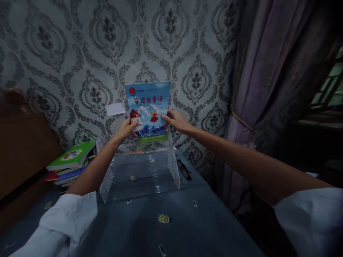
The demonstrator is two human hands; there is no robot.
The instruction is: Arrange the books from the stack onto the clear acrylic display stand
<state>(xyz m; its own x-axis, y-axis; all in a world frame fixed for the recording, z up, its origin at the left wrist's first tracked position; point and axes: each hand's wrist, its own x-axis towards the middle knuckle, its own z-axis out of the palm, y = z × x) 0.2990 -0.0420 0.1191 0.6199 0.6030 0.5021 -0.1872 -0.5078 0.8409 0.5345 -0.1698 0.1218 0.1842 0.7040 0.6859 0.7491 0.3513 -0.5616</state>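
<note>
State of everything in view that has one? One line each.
Left hand: gripping the book's left edge
Right hand: gripping the book's right edge
Blue book: looks closed, held up, front cover toward camera
Clear rack: standing on the table
Green book: closed, lying flat atop the pile
Glasses: on the table beside the rack; folded or open, can't tell
Curtain: gathered, tied with a band

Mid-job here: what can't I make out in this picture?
All in the head view:
Back of the book: hidden, as it faces away.
Far sides of the left grip and right grip: hidden by the book.
Lower right of the stack: hidden by the left forearm.
Right sleeve: cut off by the picture's edge.
</note>
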